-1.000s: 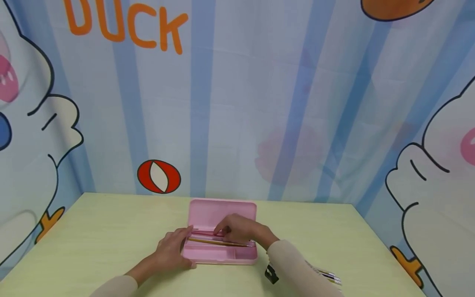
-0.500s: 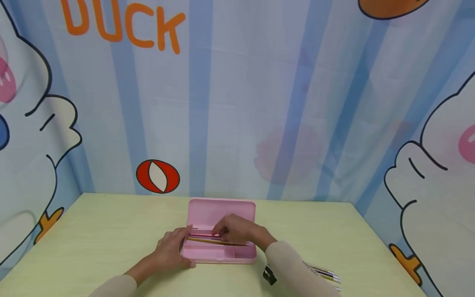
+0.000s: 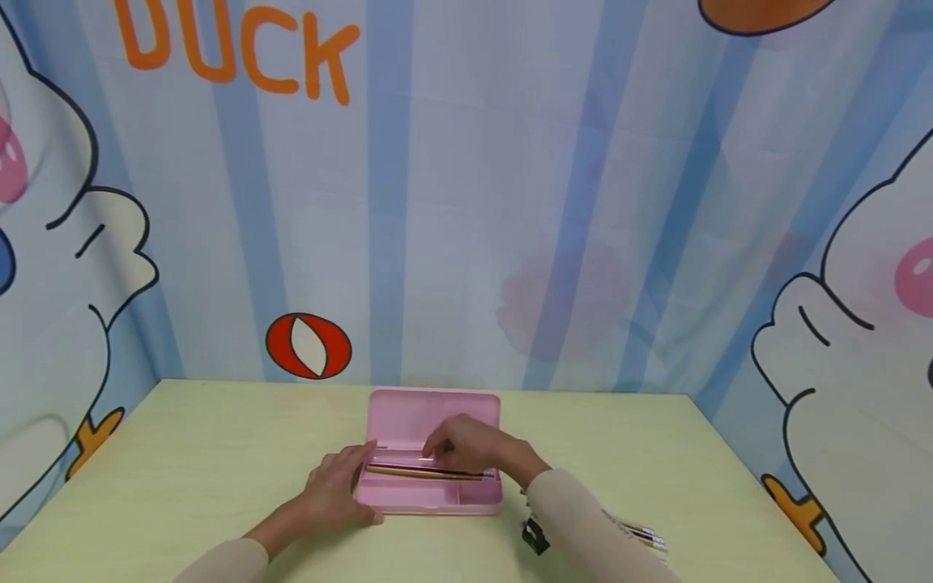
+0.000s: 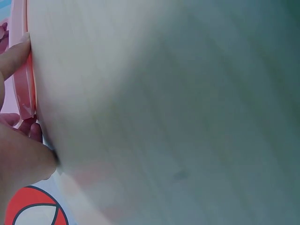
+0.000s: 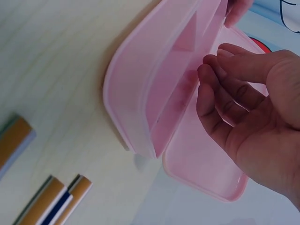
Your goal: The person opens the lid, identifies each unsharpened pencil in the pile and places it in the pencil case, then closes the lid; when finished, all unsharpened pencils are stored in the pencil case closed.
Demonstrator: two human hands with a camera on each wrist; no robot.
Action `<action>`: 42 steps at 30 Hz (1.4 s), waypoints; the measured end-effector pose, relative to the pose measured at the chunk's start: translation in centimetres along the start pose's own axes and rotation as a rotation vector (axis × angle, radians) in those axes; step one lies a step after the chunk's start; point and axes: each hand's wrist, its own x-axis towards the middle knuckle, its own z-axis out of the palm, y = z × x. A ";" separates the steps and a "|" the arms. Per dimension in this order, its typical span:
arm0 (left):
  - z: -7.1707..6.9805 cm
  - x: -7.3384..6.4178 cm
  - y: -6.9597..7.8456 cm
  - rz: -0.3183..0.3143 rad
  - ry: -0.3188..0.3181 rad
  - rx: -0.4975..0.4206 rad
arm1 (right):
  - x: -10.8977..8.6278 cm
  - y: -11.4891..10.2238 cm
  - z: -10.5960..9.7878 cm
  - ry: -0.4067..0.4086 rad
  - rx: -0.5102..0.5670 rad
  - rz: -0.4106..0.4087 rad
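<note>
A pink pencil case lies on the table with its lid raised at the back. Inside, a gold pencil and a dark reddish pencil lie side by side, lengthwise. My left hand grips the case's left end, thumb at the front and fingers toward the back; the left wrist view shows this thumb against the pink wall. Over the back part of the case hovers my right hand. In the right wrist view its fingers bend loosely toward the thumb, with nothing visible between them.
Several pencils lie on the table to the right, partly behind the right sleeve. A small black object shows beside that sleeve. Behind the pale yellow table hangs a printed cloth.
The dark reddish pencil has come to lie against the gold one in the case. My right hand has lifted slightly and shifted right. The left hand keeps its grip.
</note>
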 end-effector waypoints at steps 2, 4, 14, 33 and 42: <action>0.0 0.0 0.0 -0.001 0.000 -0.001 | -0.3 0.1 -0.3 0.004 0.001 0.014; 0.1 0.1 0.0 0.002 0.004 -0.002 | -0.8 0.4 -0.6 0.008 0.014 0.035; 0.1 -0.1 0.0 0.014 0.007 0.001 | -4.3 3.3 -1.8 0.039 0.137 0.059; -0.3 -0.1 0.0 0.010 0.004 0.009 | -12.4 6.9 -2.8 0.023 0.267 0.118; -0.1 -0.1 0.1 0.018 0.004 0.008 | -14.9 7.7 -2.6 0.019 0.275 0.145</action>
